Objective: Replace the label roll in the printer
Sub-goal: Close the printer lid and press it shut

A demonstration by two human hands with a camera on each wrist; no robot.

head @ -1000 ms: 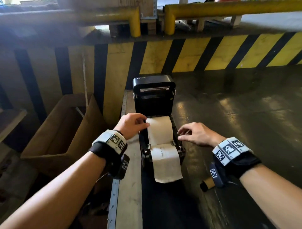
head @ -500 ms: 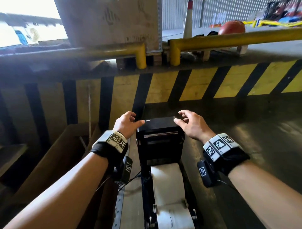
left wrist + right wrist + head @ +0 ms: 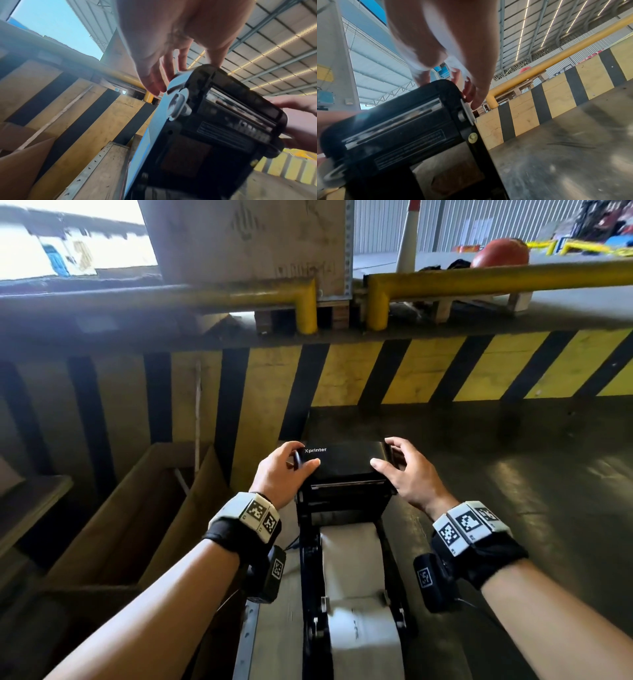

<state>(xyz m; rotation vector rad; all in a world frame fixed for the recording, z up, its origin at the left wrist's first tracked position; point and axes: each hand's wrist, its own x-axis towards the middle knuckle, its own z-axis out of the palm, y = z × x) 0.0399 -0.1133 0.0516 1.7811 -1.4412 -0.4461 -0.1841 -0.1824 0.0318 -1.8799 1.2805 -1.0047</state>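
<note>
The black printer (image 3: pixel 310 577) stands in front of me with its lid (image 3: pixel 346 463) raised. My left hand (image 3: pixel 294 460) grips the lid's left top corner, thumb on the top face and fingers round the side. At the right top corner my right hand (image 3: pixel 394 460) holds it the same way. The white label roll (image 3: pixel 352 556) lies in the open bay, and its paper strip (image 3: pixel 363 642) runs out over the front. From below, the left wrist view shows the lid (image 3: pixel 231 108) under my left fingers (image 3: pixel 154 75). The right wrist view shows the lid (image 3: pixel 402 121) and my right fingers (image 3: pixel 467 88).
An open cardboard box (image 3: pixel 130 525) stands low on the left. A yellow and black striped wall (image 3: pixel 342 371) rises just behind the printer, with yellow rails (image 3: pixel 479 278) above. Right of the printer the dark table top (image 3: pixel 513 508) stretches away. A pale board (image 3: pixel 270 638) lies left of the printer.
Both hands left the paper in the bay, rose to the raised lid and now grip its two top corners. My head view has tilted upward.
</note>
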